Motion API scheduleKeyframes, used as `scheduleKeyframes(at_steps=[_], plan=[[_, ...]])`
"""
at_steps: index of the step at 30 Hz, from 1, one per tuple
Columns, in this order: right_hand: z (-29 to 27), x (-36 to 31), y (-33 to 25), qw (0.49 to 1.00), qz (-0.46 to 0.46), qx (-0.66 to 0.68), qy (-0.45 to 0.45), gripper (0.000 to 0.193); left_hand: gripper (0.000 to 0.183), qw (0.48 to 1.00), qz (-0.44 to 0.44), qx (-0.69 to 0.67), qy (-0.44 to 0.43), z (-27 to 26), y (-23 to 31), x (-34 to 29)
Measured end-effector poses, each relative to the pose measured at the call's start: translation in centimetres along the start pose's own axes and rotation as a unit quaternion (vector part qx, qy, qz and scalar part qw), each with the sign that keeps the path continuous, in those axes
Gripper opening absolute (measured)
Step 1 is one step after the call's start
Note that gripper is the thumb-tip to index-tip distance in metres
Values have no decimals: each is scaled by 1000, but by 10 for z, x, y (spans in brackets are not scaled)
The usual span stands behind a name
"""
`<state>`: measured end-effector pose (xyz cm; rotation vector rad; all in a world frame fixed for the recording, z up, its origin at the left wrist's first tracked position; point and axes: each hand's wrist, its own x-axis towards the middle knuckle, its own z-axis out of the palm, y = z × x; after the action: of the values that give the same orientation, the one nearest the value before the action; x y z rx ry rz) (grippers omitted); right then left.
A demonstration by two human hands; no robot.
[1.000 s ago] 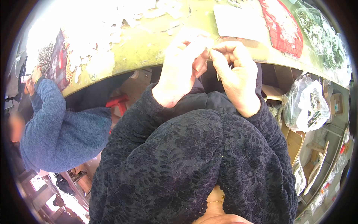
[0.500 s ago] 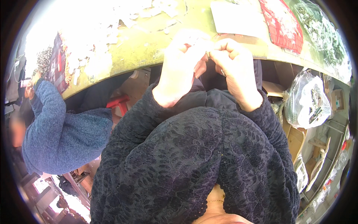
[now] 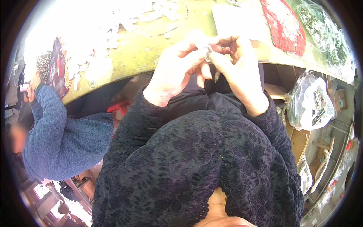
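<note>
Above the near edge of the yellow-green table [image 3: 140,56], my left hand [image 3: 174,70] and my right hand [image 3: 242,72] meet at the fingertips. Between them is a small, shiny silvery-white piece [image 3: 208,53], pinched by the thumbs and fingers of both hands. Bright glare washes out its shape, so its kind stays unclear. A narrow, dull metallic bit [image 3: 216,76] hangs below the right thumb; whether it joins the silvery piece I cannot tell. Both hands have their fingers curled and closed.
Pale scraps [image 3: 130,24] lie scattered over the table. Farther right are a white sheet [image 3: 234,20], a red cloth [image 3: 285,28] and a clear bag of green-white pieces [image 3: 325,34]. A plastic bag [image 3: 312,102] hangs at right. On the left sits a person in a blue sweater [image 3: 72,132].
My hands have turned and lowered slightly, the left moving a little leftward. The silvery piece and hanging bit now show between them. The other person's hands have shifted slightly.
</note>
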<state>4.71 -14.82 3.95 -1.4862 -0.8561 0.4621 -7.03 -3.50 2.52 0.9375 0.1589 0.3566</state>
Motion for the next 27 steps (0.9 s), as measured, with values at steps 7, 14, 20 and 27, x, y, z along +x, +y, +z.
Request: scheduleKeyframes(at_steps=[7,14,20,27], plan=[[-12,5,1,995,55,-3,-82,31,33,997,-39,60,35,1,-4,5],[-91,84,32,970,-114,-186,103,14,30,990,-69,-126,-11,-21,-5,42],[-136,139,71,944,-141,-299,6,18,47,976,-87,-198,38,-30,-11,56],[-131,129,66,874,-226,-429,-14,15,41,972,-100,-209,30,-33,-14,58]])
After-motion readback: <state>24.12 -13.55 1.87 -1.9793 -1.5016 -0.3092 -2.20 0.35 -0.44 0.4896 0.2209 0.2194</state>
